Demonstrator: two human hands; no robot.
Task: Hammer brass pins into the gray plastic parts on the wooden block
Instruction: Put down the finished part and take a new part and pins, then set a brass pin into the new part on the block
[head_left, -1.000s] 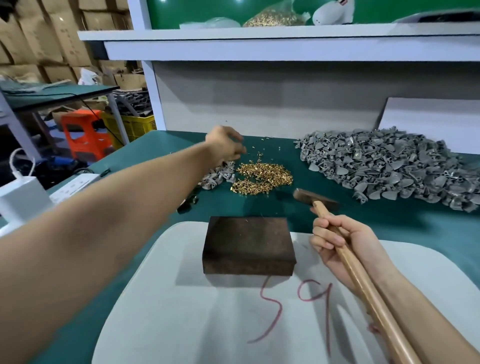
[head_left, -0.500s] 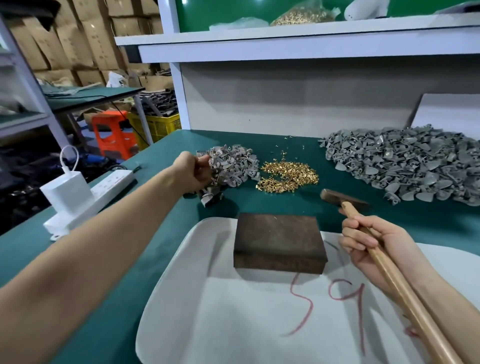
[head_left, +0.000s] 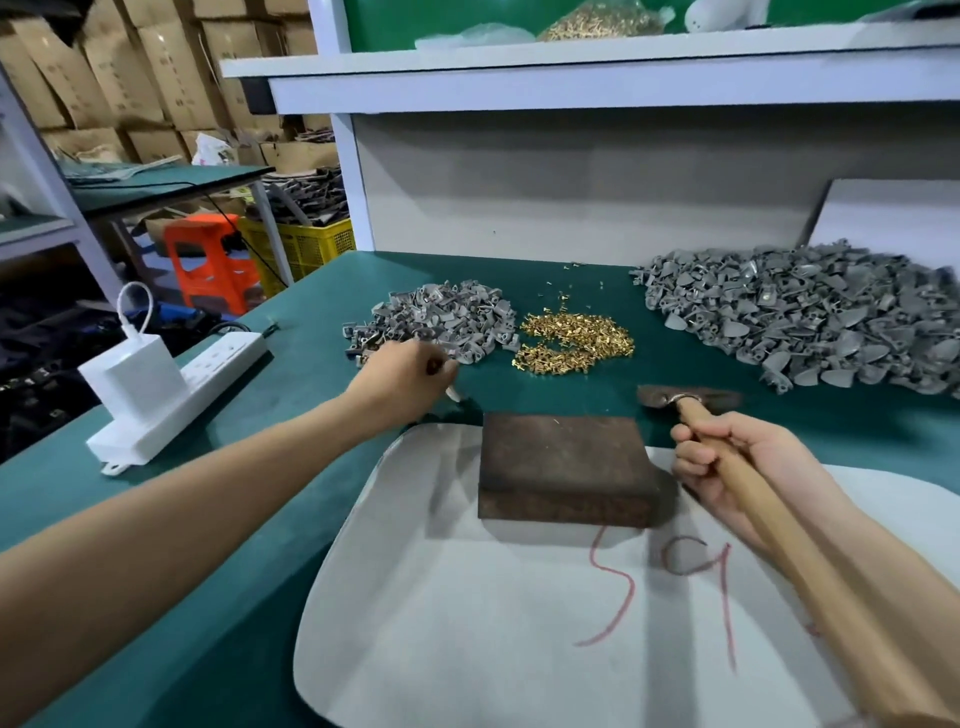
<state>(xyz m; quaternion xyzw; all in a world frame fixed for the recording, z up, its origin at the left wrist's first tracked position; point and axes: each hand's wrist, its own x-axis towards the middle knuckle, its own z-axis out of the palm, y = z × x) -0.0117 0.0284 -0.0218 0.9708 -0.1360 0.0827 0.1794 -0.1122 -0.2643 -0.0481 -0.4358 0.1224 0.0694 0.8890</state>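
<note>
In the head view, the left hand (head_left: 402, 379) reaches to the near edge of a small pile of gray plastic parts (head_left: 441, 322). Its fingers (head_left: 441, 366) are curled in, and a small pale piece shows under their tips; I cannot tell if they pinch it. The right hand (head_left: 737, 467) wraps its fingers tightly around the smooth wooden handle of a hammer (head_left: 789, 530), whose dark metal head lies on the green surface (head_left: 311, 415). The wooden block (head_left: 566, 467), dark brown and rectangular, sits on a pale gray pad (head_left: 441, 623). Shiny brass pins (head_left: 576, 343) lie heaped behind it, just beside the small pile.
</note>
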